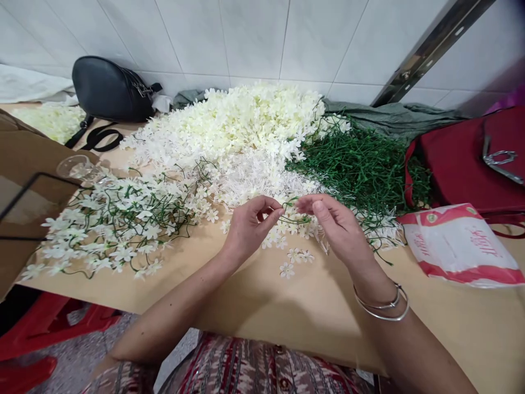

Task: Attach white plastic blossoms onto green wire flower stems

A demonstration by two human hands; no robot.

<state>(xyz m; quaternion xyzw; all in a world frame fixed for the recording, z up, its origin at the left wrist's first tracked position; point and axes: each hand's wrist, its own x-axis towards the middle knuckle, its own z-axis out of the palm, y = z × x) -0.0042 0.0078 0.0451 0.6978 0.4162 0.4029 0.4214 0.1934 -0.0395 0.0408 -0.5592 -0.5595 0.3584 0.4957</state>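
Note:
My left hand (251, 225) pinches a thin green plastic flower stem (295, 220) between thumb and forefinger, over the middle of the table. Close to its branching tips is my right hand (342, 227), fingers stretched out and thumb apart, apparently holding nothing. Loose white petal pieces (287, 270) lie on the table just below the hands. Behind them rises a big heap of white and cream artificial blossoms (254, 120). A tangled pile of green stems (361, 164) is at the right, and white flowers on green stems (123, 219) are heaped at the left.
A cardboard box (33, 191) stands at the left edge beside a clear plastic cup (77, 167). Farther back sits a black bag (110, 90). On the right are a red bag (459, 158) and a red-and-white plastic packet (463, 243). The tiled wall (254, 38) closes off the back.

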